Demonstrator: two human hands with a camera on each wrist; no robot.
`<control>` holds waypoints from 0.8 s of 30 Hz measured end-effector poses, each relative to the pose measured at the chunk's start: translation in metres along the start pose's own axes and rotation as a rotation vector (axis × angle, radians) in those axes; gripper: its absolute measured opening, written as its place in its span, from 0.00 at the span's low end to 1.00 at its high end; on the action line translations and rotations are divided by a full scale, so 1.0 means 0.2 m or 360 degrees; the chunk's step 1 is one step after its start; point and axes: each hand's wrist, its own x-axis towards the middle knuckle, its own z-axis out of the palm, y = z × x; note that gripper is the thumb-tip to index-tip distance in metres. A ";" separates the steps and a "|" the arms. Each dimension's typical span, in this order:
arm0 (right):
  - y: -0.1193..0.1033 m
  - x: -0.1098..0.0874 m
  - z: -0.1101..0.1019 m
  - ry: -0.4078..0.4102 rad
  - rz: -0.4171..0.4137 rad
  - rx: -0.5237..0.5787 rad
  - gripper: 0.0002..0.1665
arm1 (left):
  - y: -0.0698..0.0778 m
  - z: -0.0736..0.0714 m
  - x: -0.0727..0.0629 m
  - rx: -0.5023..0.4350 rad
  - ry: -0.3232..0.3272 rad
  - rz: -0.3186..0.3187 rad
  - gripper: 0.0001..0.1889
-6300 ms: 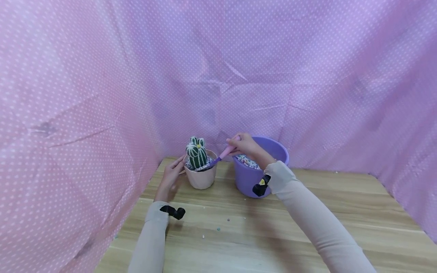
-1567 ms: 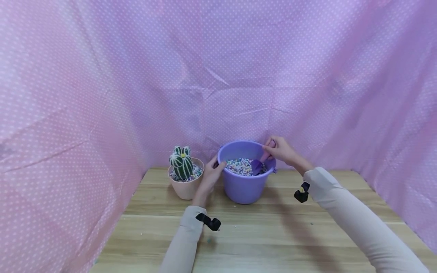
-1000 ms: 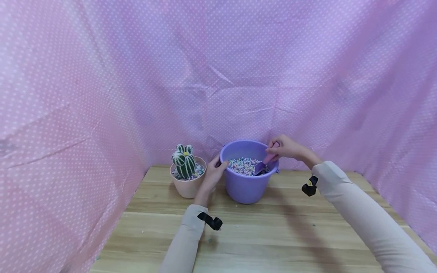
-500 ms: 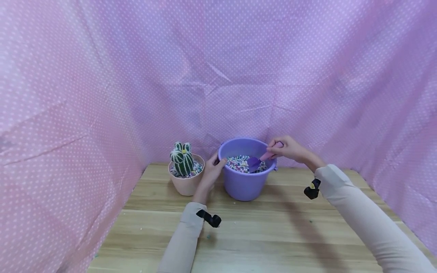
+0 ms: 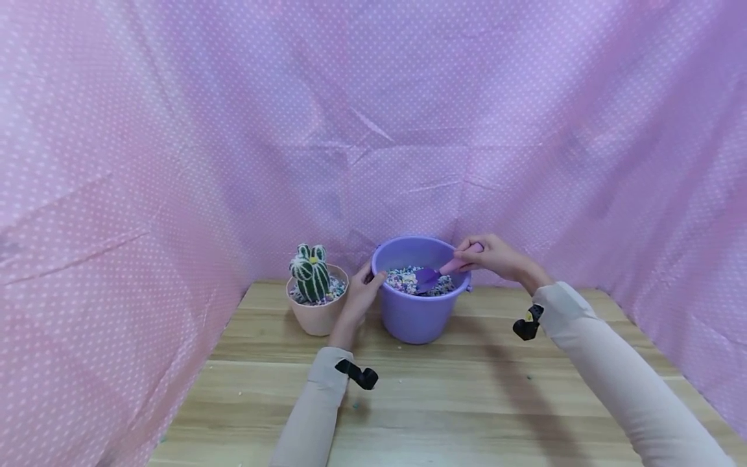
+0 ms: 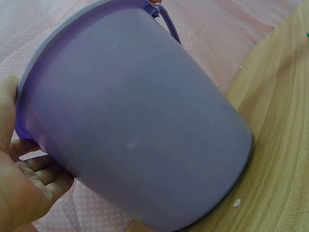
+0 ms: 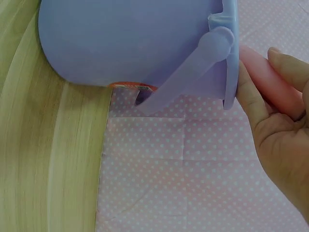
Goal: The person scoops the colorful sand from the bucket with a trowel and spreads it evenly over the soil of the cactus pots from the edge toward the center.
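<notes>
A purple bucket (image 5: 415, 321) stands on the table, part filled with small pastel pebbles (image 5: 403, 279). My left hand (image 5: 360, 299) grips its left side; in the left wrist view the thumb lies at the rim and the fingers (image 6: 46, 174) bend against the outer wall. My right hand (image 5: 493, 257) holds the pink handle of a small shovel (image 5: 428, 279) over the right rim. Its purple blade lies tilted among the pebbles. From the right wrist, the pink handle (image 7: 270, 79) shows between thumb and fingers, while the bucket's wall hides the blade.
Left of the bucket, close by my left forearm, stands a beige pot (image 5: 318, 319) with a knitted green-and-white cactus (image 5: 312, 282) set in pebbles. A few loose pebbles lie on the wooden table (image 5: 443, 415). Pink dotted cloth (image 5: 373, 130) walls the back and sides.
Earlier my left hand was at the pot and the shovel tipped into it. Since then both hands moved to the bucket; lately the blade has shifted left and flattened through the pebbles.
</notes>
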 end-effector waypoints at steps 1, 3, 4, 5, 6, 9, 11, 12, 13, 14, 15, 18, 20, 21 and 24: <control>0.00 0.01 0.00 -0.0001 0.0002 0.0000 0.17 | 0.00 0.00 0.00 -0.0001 0.0000 0.0005 0.33; 0.01 0.01 0.00 0.0003 0.0017 0.0019 0.18 | 0.00 -0.01 0.00 -0.0005 0.0001 -0.0006 0.34; 0.01 0.01 0.00 0.0006 0.0018 0.0028 0.18 | 0.00 0.00 0.00 -0.0006 -0.0002 -0.0008 0.34; 0.02 0.01 0.00 0.0010 0.0023 0.0051 0.18 | 0.00 0.00 0.00 -0.0005 -0.0001 -0.0012 0.34; 0.02 0.01 0.00 0.0018 0.0032 0.0065 0.17 | 0.00 0.00 0.00 -0.0005 0.0002 -0.0017 0.34; 0.04 0.02 -0.02 -0.0013 0.0016 0.0125 0.18 | 0.00 0.00 0.00 -0.0001 0.0006 -0.0021 0.34; 0.06 0.02 -0.03 -0.0057 -0.0023 0.0191 0.18 | 0.00 0.00 0.00 -0.0001 -0.0004 -0.0013 0.34; 0.07 0.02 -0.04 -0.0081 -0.0042 0.0215 0.18 | 0.00 0.00 0.00 -0.0004 -0.0008 -0.0015 0.34; 0.07 0.02 -0.04 -0.0117 -0.0063 0.0262 0.18 | 0.00 0.00 0.00 -0.0006 -0.0011 -0.0011 0.34; 0.08 0.02 -0.05 -0.0140 -0.0082 0.0303 0.17 | 0.00 0.00 0.00 -0.0010 -0.0017 -0.0008 0.34; 0.09 0.02 -0.05 -0.0160 -0.0089 0.0348 0.16 | 0.00 0.00 0.00 -0.0013 -0.0022 -0.0006 0.34; 0.11 0.02 -0.07 -0.0191 -0.0105 0.0443 0.14 | 0.00 0.00 -0.01 -0.0026 -0.0033 0.0004 0.34; 0.12 0.02 -0.07 -0.0184 -0.0110 0.0488 0.13 | 0.00 0.00 -0.01 -0.0037 -0.0038 0.0013 0.34; 0.13 0.02 -0.07 -0.0175 -0.0107 0.0511 0.13 | 0.00 0.00 -0.01 -0.0039 -0.0037 0.0013 0.34; 0.14 0.03 -0.07 -0.0130 -0.0103 0.0540 0.12 | 0.00 0.00 0.00 -0.0044 -0.0033 0.0007 0.34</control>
